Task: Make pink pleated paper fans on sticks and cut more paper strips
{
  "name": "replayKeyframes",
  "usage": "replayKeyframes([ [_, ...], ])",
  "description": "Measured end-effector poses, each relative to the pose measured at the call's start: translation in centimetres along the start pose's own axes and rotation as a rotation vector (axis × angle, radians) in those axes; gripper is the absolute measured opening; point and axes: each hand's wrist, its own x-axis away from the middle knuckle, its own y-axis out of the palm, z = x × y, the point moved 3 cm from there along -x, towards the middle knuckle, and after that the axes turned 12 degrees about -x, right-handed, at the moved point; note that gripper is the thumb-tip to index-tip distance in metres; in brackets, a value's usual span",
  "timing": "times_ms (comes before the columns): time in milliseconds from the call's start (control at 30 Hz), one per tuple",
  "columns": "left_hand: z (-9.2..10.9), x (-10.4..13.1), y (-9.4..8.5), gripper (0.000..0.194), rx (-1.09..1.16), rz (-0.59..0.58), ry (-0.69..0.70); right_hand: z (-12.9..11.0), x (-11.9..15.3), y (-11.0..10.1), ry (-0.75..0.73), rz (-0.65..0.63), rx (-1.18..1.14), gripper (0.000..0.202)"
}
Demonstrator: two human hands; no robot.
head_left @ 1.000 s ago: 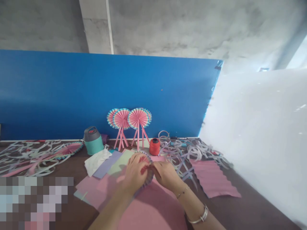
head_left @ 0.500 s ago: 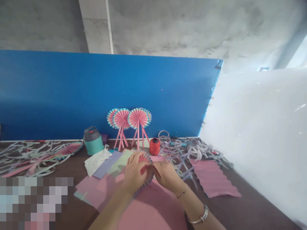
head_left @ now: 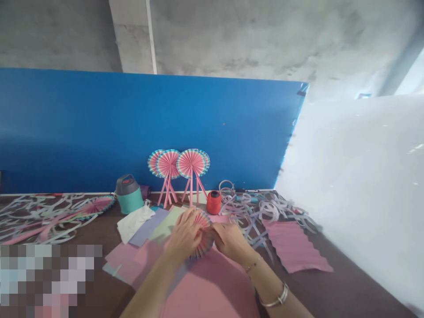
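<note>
A round pleated paper fan point(head_left: 203, 244), pink with a striped pale rim, is held over pink sheets at the middle of the table. My left hand point(head_left: 187, 234) is closed on its left side, the fingers over the upper edge. My right hand point(head_left: 230, 240) pinches the fan's right edge, fingertips together; the exact grip point is too small to make out. Large pink paper point(head_left: 212, 287) lies beneath both hands. Just behind the fan sits a red round container point(head_left: 213, 203) with a dark top.
Finished pink fans point(head_left: 192, 164) lean on the blue panel point(head_left: 132, 115). A teal jug point(head_left: 129, 198) and white cloth point(head_left: 134, 224) stand left. Paper strips point(head_left: 251, 212) pile at the right, near a wavy pink sheet point(head_left: 294, 247); more strips point(head_left: 29, 221) and a fan point(head_left: 97, 205) lie left.
The pleated fan has turned slightly, showing more of its face and lower rim. My left hand has shifted a little left, and my right hand has barely moved.
</note>
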Motion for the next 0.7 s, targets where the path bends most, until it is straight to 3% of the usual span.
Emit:
replayKeyframes([
  [467,-0.5,-0.1,-0.7,0.012,0.045,-0.037,-0.03,1.0,0.1,-0.5,0.146,0.009,-0.146,0.017],
  [600,-1.1,0.2,-0.8,0.013,0.158,0.029,-0.061,1.4,0.1,-0.4,0.193,0.026,-0.189,0.017],
  [700,-2.1,0.3,-0.4,0.007,0.36,0.154,-0.235,1.8,0.2,-0.8,0.244,0.115,-0.258,0.019],
])
